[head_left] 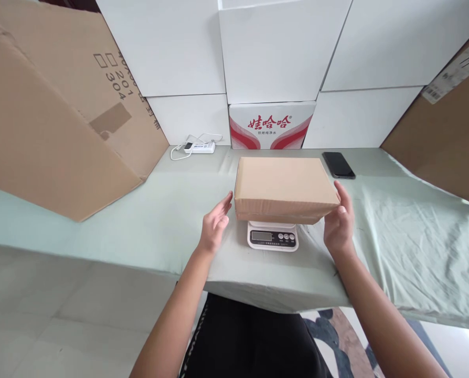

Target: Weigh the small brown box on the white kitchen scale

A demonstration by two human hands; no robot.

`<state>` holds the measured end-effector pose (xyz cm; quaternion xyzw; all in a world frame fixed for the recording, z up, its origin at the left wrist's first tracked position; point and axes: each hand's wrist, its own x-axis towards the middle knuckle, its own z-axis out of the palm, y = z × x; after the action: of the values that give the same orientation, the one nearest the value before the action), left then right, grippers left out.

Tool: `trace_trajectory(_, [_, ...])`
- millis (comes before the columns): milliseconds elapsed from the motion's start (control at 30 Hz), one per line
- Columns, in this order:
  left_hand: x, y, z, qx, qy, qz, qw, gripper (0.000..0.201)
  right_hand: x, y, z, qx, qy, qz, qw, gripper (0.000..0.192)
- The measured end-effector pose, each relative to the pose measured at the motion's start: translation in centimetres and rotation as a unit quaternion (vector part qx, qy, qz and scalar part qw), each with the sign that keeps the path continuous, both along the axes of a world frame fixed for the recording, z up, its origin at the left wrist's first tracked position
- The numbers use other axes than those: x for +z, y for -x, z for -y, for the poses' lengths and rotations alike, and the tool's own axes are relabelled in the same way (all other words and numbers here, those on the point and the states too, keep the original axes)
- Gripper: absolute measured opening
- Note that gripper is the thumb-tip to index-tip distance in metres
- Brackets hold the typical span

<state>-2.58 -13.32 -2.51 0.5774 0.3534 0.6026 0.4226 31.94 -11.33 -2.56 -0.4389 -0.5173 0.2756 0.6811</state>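
Observation:
A closed brown cardboard box (285, 181) rests on top of a white digital kitchen scale (273, 237), whose front panel with a display and round buttons sticks out below it. The box hides the scale's weighing plate. My left hand (214, 223) is beside the box's left side with a small gap, its fingers stretched out. At the right front corner of the box, my right hand (340, 220) has its fingers extended along the side, close to or touching it. No digits can be made out on the display.
On the green cloth-covered table (171, 210), a black phone (339, 165) lies behind my right hand. A white power strip (200, 147) with a cable sits at the back left. White boxes (272, 52) wall the back, and large cardboard sheets (69, 115) stand at both sides.

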Motion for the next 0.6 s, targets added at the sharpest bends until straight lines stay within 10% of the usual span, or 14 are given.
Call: trace_trajectory(600, [0.43, -0.56, 0.29, -0.045, -0.002, -0.026, 0.999, 0.076, 0.54, 0.43, 0.75, -0.005, -0.05, 0.109, 0.993, 0.074])
